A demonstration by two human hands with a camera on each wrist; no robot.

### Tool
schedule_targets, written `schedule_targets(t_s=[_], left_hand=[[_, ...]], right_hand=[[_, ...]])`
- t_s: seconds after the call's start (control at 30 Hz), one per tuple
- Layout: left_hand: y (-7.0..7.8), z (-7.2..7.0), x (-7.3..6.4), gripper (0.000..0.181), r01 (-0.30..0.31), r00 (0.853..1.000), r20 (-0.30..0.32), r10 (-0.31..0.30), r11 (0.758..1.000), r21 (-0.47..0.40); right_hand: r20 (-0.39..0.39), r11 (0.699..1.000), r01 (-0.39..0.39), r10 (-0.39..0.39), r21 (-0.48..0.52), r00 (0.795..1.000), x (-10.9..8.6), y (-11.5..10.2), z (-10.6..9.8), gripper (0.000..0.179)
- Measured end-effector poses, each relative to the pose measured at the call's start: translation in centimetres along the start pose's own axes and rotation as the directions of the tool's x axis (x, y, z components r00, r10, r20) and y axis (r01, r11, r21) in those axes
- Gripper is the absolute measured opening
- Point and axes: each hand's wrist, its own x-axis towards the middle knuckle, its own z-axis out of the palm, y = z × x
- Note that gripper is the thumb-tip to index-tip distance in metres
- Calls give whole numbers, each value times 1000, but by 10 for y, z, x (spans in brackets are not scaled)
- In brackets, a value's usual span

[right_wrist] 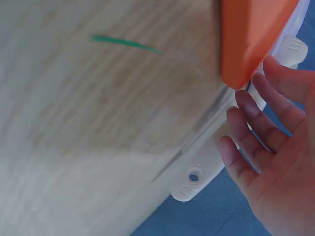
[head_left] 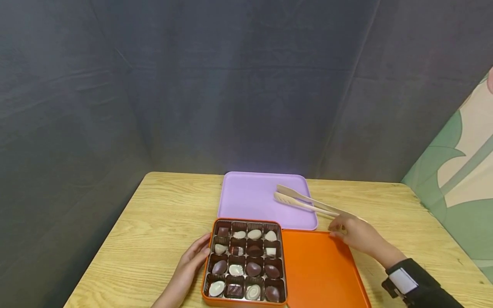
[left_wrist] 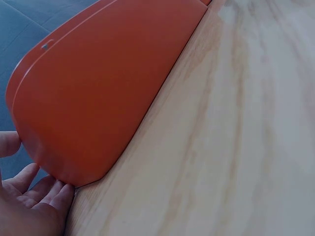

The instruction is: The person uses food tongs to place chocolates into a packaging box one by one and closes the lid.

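Note:
An orange tin (head_left: pixel 246 303) stands at the near middle of the table, filled with rows of dark and white chocolates (head_left: pixel 253 269) in a divided brown insert. My left hand (head_left: pixel 190 259) rests along its left side; in the left wrist view, fingertips meet the lower corner of the orange wall (left_wrist: pixel 103 93). To the right lies the tin's shallow orange lid (head_left: pixel 321 269), inner face up. My right hand (head_left: pixel 356 233) is at the lid's far right corner. The right wrist view shows its fingers loosely bent, fingertips right at the orange corner (right_wrist: pixel 246 44).
Behind the tin, a lilac tray (head_left: pixel 246 194) lies flat at the table's back edge. Pale wooden tongs (head_left: pixel 312 203), one head slotted and one plain, lie across its right side, handle end beside my right hand. Dark cloth (head_left: pixel 246 94) hangs behind the wooden table (head_left: pixel 165 205).

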Motion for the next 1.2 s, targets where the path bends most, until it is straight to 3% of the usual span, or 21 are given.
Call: schedule_targets(t_s=[0.43,0.6,0.87,0.97,1.07,1.2], left_hand=[[-1,1,0,45,-3,1000,19,3,1000,1],[-1,0,0,44,-8,1000,17,8,1000,4],[0,0,-1,47,10,1000,19,-10,1000,-4],[5,-3,0,49,27,998,51,-29,999,37],[18,-8,3,50,11,994,102,-25,991,134],[46,-13,14,48,-44,992,123,5,948,316]], right_hand=[[-25,998,-18,17,-53,1000,-7,0,1,8],[-38,1000,-9,9,10,999,-11,-2,-11,5],[11,985,-16,14,174,1000,-12,-8,-56,13],[-42,990,17,-11,141,999,-7,-14,-79,12],[-115,995,74,-67,59,991,3,-22,-105,11],[-177,996,63,-72,-55,982,21,-35,-143,13]])
